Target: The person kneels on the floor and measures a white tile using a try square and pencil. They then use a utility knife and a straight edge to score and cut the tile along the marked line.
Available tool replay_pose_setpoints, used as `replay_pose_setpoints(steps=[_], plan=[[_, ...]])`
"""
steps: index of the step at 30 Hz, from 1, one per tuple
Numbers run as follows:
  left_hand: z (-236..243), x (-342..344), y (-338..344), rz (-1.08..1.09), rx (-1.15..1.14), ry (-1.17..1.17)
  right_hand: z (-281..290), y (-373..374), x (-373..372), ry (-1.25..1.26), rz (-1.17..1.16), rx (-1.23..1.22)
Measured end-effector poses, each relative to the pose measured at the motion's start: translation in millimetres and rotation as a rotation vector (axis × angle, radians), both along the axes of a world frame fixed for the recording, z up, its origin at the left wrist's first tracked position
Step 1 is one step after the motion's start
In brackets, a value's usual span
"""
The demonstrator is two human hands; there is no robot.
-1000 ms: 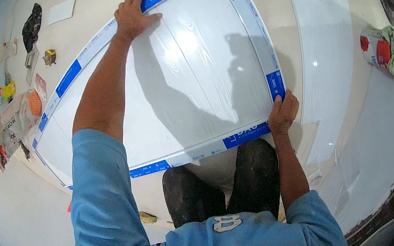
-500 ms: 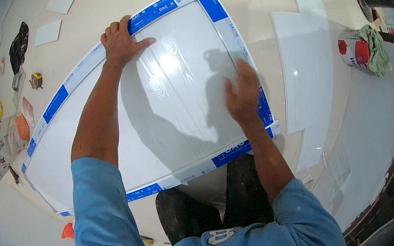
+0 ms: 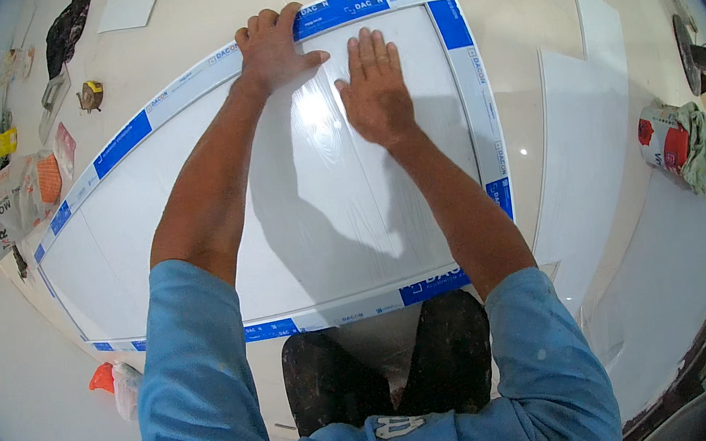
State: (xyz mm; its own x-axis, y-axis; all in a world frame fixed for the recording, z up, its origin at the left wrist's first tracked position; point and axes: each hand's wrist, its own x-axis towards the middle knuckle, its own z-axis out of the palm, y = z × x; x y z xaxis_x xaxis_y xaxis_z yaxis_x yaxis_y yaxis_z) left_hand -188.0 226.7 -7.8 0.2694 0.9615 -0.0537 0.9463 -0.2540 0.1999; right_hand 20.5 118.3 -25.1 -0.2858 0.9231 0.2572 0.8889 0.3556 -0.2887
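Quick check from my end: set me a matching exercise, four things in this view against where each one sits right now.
Things:
1. left hand
2. right hand
3. red and white can
4. orange rag

Places:
A. flat on the film inside the large tile
B. on the floor by the tile's near left corner
C. on the tile's far edge band
D. on the floor to the right, under a green cloth

Pairs: 1-C, 2-A, 3-D, 4-B
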Motion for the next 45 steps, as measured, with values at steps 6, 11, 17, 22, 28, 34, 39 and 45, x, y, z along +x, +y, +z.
replay_pose_setpoints(steps=[6, 11, 17, 22, 28, 34, 39, 45], plan=[[-3.1, -0.9, -4.0, -0.012, 0.061, 0.014, 1.6, -11.9, -27.7, -0.013, 0.057, -0.092], [1.7, 4.3, -5.1, 0.014, 0.046, -0.03, 14.5, -28.9, -7.5, 0.021, 0.177, -0.241], [-0.6, 5.3, -5.3, 0.039, 0.039, -0.026, 18.1, -59.6, 38.4, 0.019, -0.095, -0.194], [-6.3, 3.8, -1.0, 0.021, 0.067, 0.1, 16.7, -70.8, 25.7, 0.067, -0.139, -0.164], [-15.5, -5.9, 8.7, -0.022, 0.077, 0.144, 43.0, -153.0, 41.3, 0.163, -0.066, -0.41], [-21.2, -15.4, 22.0, -0.062, 0.074, 0.173, 32.9, -198.0, 51.1, 0.106, -0.18, -0.377], [-26.8, -20.4, 29.6, -0.093, 0.043, 0.171, 38.9, -226.0, 15.8, 0.152, -0.05, -0.389], [-32.6, -30.3, 37.3, -0.113, 0.073, 0.169, 71.8, -244.0, 132.9, 0.368, -0.174, -0.254]])
